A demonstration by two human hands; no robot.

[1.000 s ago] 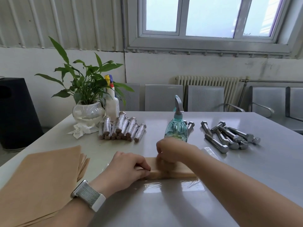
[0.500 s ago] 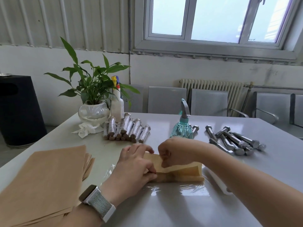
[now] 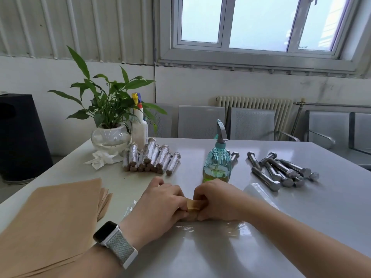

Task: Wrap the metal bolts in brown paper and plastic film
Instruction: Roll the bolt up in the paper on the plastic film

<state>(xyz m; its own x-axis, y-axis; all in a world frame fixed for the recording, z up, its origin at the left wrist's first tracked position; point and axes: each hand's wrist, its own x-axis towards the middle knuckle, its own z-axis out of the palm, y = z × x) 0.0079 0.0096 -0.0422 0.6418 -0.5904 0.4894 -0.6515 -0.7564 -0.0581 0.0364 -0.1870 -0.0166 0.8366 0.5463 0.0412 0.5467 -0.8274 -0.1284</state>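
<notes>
A small roll of brown paper shows between my two hands at the table's middle; whatever it wraps is hidden. My left hand grips its left end with curled fingers. My right hand grips its right end the same way. Under both hands lies a sheet of clear plastic film. Several bare metal bolts lie in a loose pile at the right. Several wrapped bolts lie side by side at the back left.
A stack of brown paper sheets covers the near left corner. A teal spray bottle stands just behind my hands. A roll of film lies to the right. A potted plant, white bottle and crumpled tissue sit back left.
The brown paper has been rolled up tighter and my hands have closed in toward each other, hiding most of it. The view has tilted and shifted slightly.
</notes>
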